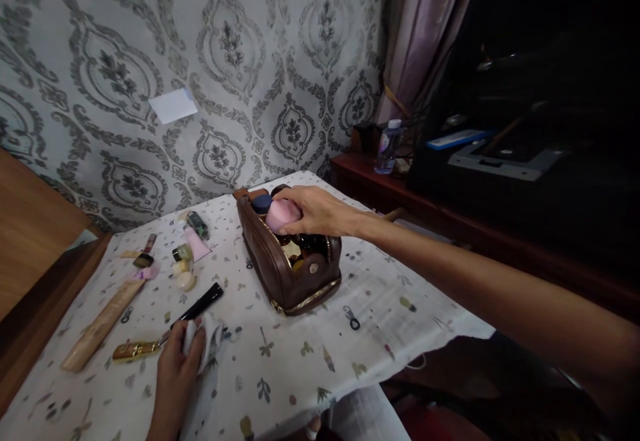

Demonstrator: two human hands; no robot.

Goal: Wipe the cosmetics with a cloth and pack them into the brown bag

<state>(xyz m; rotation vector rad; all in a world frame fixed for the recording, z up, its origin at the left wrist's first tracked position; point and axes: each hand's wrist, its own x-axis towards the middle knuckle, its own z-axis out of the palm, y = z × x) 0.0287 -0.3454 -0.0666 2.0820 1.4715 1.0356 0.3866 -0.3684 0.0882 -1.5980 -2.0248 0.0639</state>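
Right hand (320,211) grasps pink rounded object (283,217) at mouth of brown leather bag (265,269), toward twelve o'clock; best kept clear of gold zip teeth (273,238). Left hand (181,348), eight o'clock, clutches crumpled white cloth (213,336).

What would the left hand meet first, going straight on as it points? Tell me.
Probably the slim black item, lying just beyond the left hand and its bunched white cloth; depth is unclear, so they may be touching.

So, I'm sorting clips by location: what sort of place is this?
Probably a room in someone's home: patterned wallpaper, a mauve curtain and a printed cloth spread under a brown zip bag suggest that.
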